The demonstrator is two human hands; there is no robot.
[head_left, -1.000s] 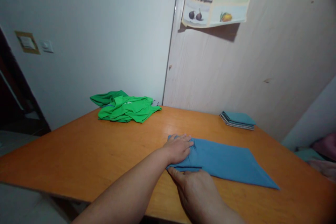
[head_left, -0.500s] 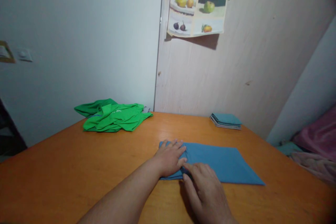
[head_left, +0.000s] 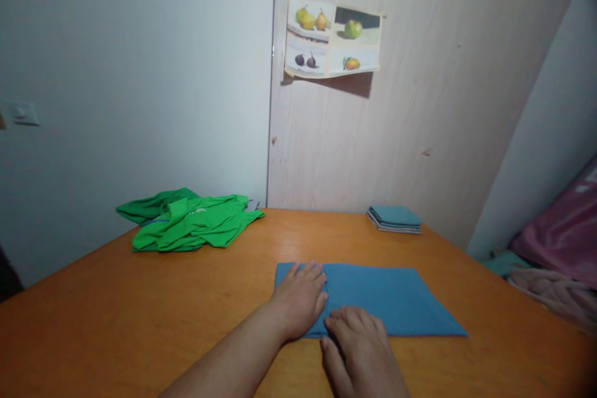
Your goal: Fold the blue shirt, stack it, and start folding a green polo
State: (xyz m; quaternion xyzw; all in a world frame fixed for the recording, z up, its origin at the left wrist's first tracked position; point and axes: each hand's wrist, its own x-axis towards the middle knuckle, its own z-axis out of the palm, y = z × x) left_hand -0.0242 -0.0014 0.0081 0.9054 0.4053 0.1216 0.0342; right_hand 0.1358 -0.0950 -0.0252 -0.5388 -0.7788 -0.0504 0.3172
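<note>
A blue cloth [head_left: 387, 298] lies flat on the table in front of me, its left end folded over into a narrower layered strip. My left hand [head_left: 301, 301] rests palm down on that folded strip, fingers stretched out. At the near edge, beside the fold line, my right hand [head_left: 359, 342] touches the cloth with its fingers. Its thumb is apart from the forefinger, close to the cloth's edge. The undersides of the fingers are hidden.
A crumpled green garment [head_left: 200, 221] lies at the back left of the orange-brown table [head_left: 116, 305]. At the back right sits a stack of folded cloths [head_left: 395, 217]. A fruit picture [head_left: 332, 37] hangs on the panel behind; pink fabric [head_left: 559, 230] is beyond the right edge.
The view has shifted slightly. My right forefinger and thumb have eased from the cloth's fold, which now lies flatter. My left hand stays on the folded strip.
</note>
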